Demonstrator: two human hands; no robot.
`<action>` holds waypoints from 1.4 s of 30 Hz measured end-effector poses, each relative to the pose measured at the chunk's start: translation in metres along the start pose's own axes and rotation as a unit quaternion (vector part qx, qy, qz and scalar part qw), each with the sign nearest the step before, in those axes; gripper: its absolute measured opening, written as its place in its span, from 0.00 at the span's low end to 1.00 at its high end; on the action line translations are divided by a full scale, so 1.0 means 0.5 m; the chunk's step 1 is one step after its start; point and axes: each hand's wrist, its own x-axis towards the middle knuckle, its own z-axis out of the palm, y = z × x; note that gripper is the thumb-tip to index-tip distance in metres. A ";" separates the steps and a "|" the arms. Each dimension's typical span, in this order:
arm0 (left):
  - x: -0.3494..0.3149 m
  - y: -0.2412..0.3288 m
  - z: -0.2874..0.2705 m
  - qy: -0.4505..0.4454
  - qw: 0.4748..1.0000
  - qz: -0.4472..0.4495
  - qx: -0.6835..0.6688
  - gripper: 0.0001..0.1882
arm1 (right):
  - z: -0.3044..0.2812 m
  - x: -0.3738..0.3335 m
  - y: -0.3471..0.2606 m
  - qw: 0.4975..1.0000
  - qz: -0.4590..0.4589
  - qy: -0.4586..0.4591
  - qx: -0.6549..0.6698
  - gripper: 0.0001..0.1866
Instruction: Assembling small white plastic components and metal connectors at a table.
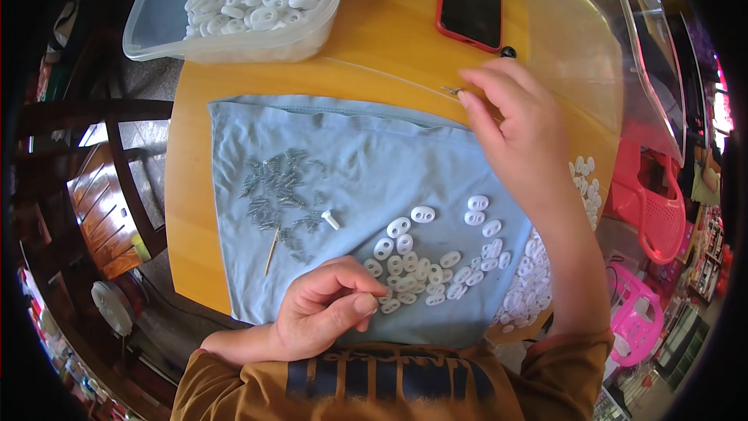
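My left hand (331, 300) is closed in a pinch at the near edge of the blue cloth (351, 156); what its fingertips hold, if anything, I cannot make out. Right beside it lie several white oval two-holed plastic pieces (423, 214), like cord stoppers. Farther off, my right hand (518, 101) is open, thumb and forefinger apart. A small dark metal piece (451, 90) shows at the thumb's tip. On the cloth's left are a heap of small metal springs (273, 183), a white plastic plug (330, 219) and a thin wooden stick (272, 251).
A clear plastic tub (304, 47) of white pieces stands at the far left of the wooden table (195, 242). A red-cased phone (470, 1) lies far right, near a small black object (508, 52). More white pieces (530, 288) heap at the right, beside pink plastic chairs (647, 195).
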 end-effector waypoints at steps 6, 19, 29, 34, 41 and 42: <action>-0.006 -0.002 -0.001 0.004 1.000 -0.006 -0.018 0.08 | 0.020 0.012 0.006 0.987 -0.126 0.001 -0.104 0.04; 0.006 0.005 0.002 -0.079 0.985 0.085 0.128 0.06 | 0.034 0.024 0.002 0.976 -0.144 0.030 -0.160 0.08; 0.009 -0.006 0.002 -0.115 0.976 0.101 0.152 0.07 | 0.021 -0.006 -0.129 0.996 -0.081 -0.037 0.032 0.07; 0.006 -0.013 0.005 -0.117 0.976 0.099 0.152 0.05 | 0.068 -0.013 -0.176 0.986 -0.037 -0.122 0.106 0.08; 0.002 -0.013 0.000 -0.121 0.979 0.085 0.140 0.06 | 0.095 0.004 -0.179 0.979 0.019 -0.169 0.114 0.07; 0.002 -0.016 0.000 -0.117 0.980 0.090 0.135 0.06 | 0.094 0.005 -0.180 0.976 0.014 -0.183 0.114 0.07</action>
